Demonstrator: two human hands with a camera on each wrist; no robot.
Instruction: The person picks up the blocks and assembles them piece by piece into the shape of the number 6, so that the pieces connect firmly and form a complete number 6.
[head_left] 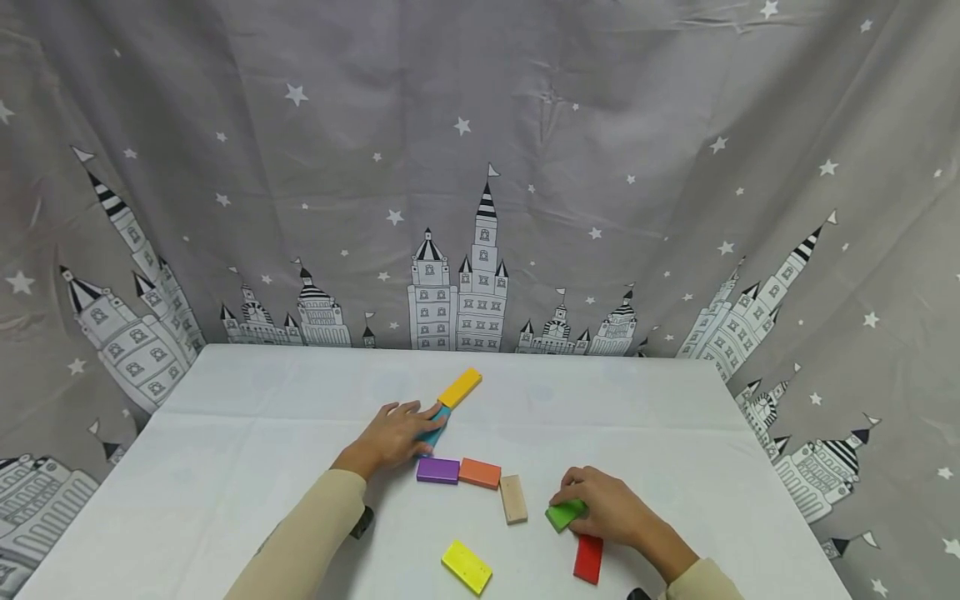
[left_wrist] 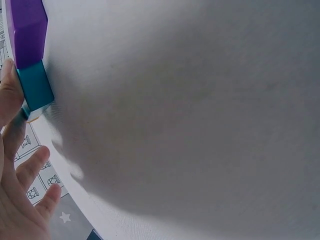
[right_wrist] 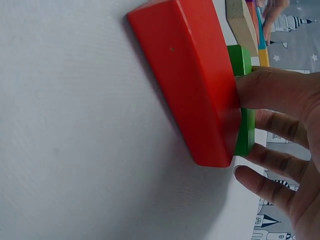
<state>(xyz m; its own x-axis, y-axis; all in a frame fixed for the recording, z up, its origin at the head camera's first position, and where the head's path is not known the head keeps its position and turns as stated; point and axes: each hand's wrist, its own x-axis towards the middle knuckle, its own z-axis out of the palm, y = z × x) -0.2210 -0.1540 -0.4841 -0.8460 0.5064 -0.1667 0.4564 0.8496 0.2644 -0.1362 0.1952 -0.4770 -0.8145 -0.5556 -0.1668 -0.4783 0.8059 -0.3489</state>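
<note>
My left hand (head_left: 393,435) pinches a blue wooden block (head_left: 432,435) between thumb and index finger. That block's far end meets an orange-yellow block (head_left: 460,387), and its near end lies by a purple block (head_left: 438,471). In the left wrist view the thumb is on the teal side of the blue block (left_wrist: 36,86), the other fingers spread. On the right, my right hand (head_left: 611,504) grips a green block (head_left: 566,515) between thumb and fingers. Just below it lies a red block (head_left: 588,559); in the right wrist view the red block (right_wrist: 192,80) partly hides the green one (right_wrist: 244,132).
An orange block (head_left: 480,473) touches the purple one, and a plain wood block (head_left: 513,500) meets its right end at an angle. A yellow block (head_left: 467,567) lies nearer on the white-covered table (head_left: 247,467). Behind hangs a grey curtain (head_left: 555,150) with castles and stars.
</note>
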